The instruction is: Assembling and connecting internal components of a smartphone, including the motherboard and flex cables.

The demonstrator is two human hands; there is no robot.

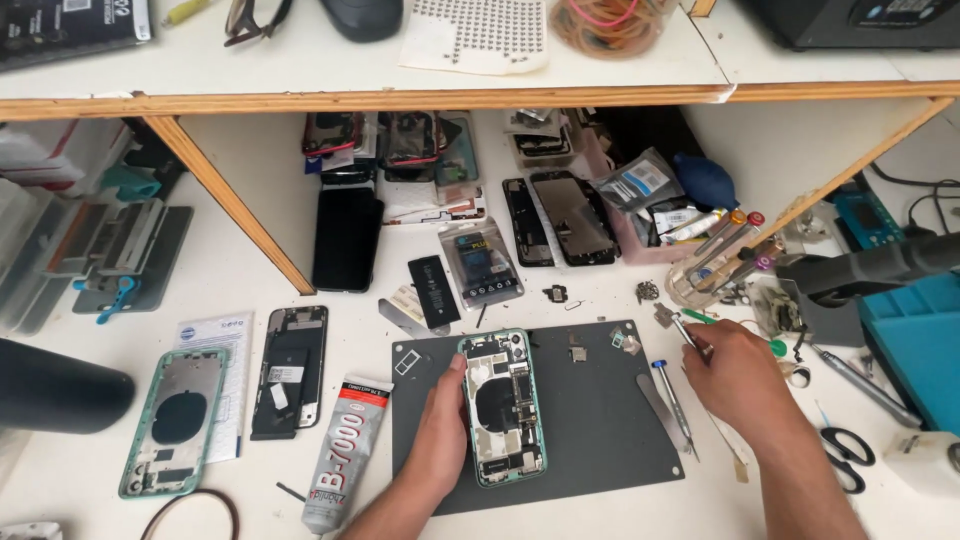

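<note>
An opened green phone (503, 405) lies face-down with its insides showing on a dark grey work mat (590, 420). My left hand (442, 420) rests against the phone's left edge, steadying it. My right hand (738, 370) is at the mat's right side, fingers closed on a thin metal tool (685, 328), probably tweezers, whose tip points up and left. A blue-tipped screwdriver (672, 395) and a flat metal pry tool (655, 400) lie on the mat just left of my right hand.
A glue tube (335, 455), a black phone part (290, 370) and an empty green phone frame (175, 420) lie left of the mat. Batteries, screens and phone parts crowd the back under a wooden shelf (400, 100). Scissors (845, 455) and a blue tray (920, 340) sit right.
</note>
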